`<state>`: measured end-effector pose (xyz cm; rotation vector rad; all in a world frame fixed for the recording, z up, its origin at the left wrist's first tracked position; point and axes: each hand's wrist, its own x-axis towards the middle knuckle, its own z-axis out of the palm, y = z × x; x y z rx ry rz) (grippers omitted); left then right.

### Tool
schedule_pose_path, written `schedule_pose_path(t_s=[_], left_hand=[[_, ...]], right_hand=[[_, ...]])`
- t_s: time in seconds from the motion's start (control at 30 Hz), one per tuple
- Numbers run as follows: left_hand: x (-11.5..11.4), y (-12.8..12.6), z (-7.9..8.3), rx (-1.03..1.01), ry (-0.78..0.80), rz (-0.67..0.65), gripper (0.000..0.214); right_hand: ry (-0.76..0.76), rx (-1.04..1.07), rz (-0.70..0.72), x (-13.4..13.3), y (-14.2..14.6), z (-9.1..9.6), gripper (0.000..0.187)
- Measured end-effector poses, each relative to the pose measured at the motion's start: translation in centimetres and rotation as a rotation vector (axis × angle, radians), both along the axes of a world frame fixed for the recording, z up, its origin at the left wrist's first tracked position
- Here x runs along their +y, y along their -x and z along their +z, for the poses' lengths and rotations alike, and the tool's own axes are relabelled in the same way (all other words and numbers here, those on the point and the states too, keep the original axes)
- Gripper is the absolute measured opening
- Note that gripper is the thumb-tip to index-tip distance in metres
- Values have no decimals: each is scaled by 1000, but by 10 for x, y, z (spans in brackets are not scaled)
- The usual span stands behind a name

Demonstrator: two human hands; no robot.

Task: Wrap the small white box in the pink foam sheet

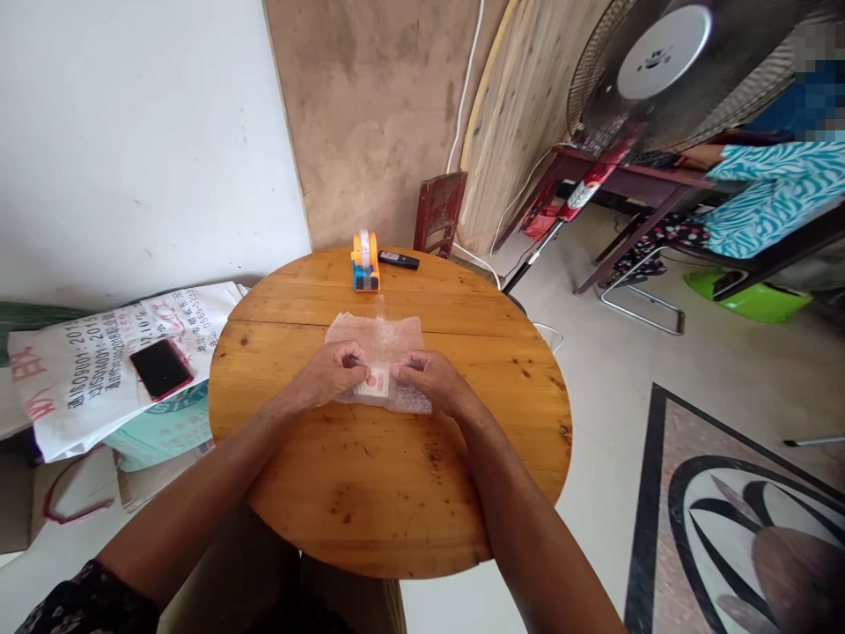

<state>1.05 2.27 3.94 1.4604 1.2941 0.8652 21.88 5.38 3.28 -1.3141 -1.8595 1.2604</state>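
"What did you enter first?"

"My left hand, one: it was at the left edge of a small pale box with red print, fingers curled, tips drawn in close. My right hand, one: it was at the box's right edge, bent much the same way. Whether either was clamped on the box or on the wrapping, I could not tell."

"And where was the box?"

"It lay on the near half of a sheet of bubble wrap, which was spread around the middle of my round wooden counter. A clear strip stuck out at the sheet's far edge."

"Other stock on that counter?"

"Tape dispenser, one, orange and blue: it stood near the far rim. Black handheld device, one: it lay just right of the dispenser."

"Beyond the counter?"

"Phone, one, dark screen, red edge: it lay on a printed white sack at left. Reddish chair, one: it stood past the far rim. Fan, one: it stood at far right."
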Motion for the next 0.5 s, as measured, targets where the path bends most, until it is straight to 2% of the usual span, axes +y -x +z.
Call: schedule_pose_path(t_s=[0.17,0.23,0.33,0.43,0.5], left_hand=[[-10,2,-4,-8,20,-6,16],[-11,2,-7,-12,8,10,16],[-11,1,-11,-39,0,10,16],[-10,2,-13,-68,3,-17,17],[-10,3,-14,-81,-2,-21,18]], right_hand=[[-57,-113,174,-4,-6,10,20],[-146,-151,170,-4,-5,10,13],[-340,-195,90,-6,1,7,2],[-508,-180,57,-11,8,6,9],[-599,-156,108,-14,11,7,11]])
